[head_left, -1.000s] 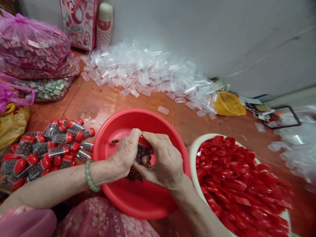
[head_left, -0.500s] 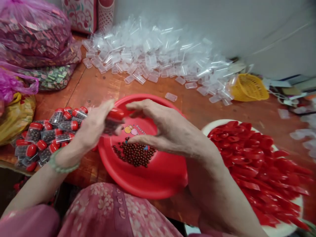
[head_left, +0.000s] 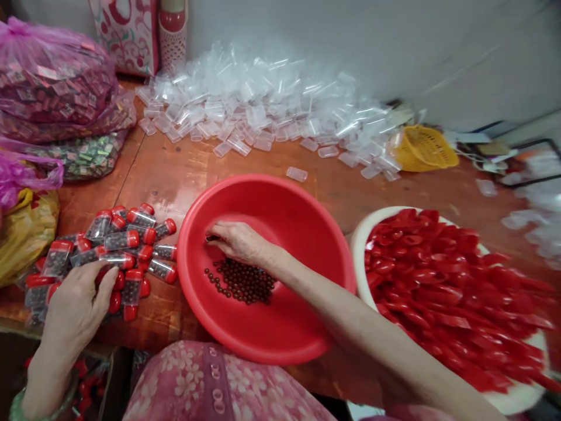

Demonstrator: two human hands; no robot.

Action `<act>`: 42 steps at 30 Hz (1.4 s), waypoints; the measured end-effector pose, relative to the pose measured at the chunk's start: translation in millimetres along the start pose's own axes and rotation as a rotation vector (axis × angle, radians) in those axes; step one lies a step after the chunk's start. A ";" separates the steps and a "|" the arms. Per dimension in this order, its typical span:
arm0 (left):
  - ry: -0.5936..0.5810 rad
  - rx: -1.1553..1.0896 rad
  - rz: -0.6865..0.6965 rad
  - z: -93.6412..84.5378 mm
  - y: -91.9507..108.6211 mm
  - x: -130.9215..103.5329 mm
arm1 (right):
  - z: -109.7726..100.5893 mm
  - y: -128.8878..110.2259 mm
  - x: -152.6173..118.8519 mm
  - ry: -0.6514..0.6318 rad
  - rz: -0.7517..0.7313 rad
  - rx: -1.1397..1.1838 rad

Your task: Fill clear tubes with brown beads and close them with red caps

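Note:
My left hand [head_left: 79,304] lies palm down with fingers spread on a pile of clear, red-capped containers filled with dark beads [head_left: 131,240], at the left on the wooden table. My right hand [head_left: 239,242] reaches into the red basin [head_left: 307,199], palm down. Its fingertips touch a stray dark bead near the basin's left wall. A heap of small dark brown beads [head_left: 243,280] lies in the basin just below that hand. Neither hand is closed around anything that I can see.
A white basin [head_left: 357,234] full of red caps [head_left: 438,280] stands at the right. Empty clear containers [head_left: 263,111] are heaped along the back wall, next to a yellow basket [head_left: 423,149]. Pink plastic bags [head_left: 52,82] and a yellow bag [head_left: 24,231] sit at the left.
Both hands held a capped container over the basin. My left hand carried it to the pile at the left and now rests there flat. My right hand dropped into the basin.

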State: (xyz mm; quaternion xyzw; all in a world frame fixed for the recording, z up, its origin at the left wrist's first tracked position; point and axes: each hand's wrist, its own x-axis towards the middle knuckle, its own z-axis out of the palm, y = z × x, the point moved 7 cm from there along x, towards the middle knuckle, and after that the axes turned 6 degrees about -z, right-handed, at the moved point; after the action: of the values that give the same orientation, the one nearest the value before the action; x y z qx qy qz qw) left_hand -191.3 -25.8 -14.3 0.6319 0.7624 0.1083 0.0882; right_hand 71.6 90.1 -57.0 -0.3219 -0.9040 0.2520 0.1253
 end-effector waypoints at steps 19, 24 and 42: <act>-0.654 -1.009 0.426 54.3 215.3 28.8 | -91.5 -44.0 -73.9 0.371 -0.106 0.432; -0.754 -1.077 0.491 49.3 231.4 18.8 | -91.8 -37.9 -86.9 0.344 -0.148 0.526; -0.816 -1.000 0.460 66.9 250.2 10.0 | -67.6 -9.5 -130.0 0.643 0.073 0.629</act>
State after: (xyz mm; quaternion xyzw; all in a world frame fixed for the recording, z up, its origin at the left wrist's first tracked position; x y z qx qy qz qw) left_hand 61.3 32.2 -9.4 0.6515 0.3728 0.2165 0.6242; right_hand 192.0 25.3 -3.3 -0.3617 -0.6867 0.4061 0.4824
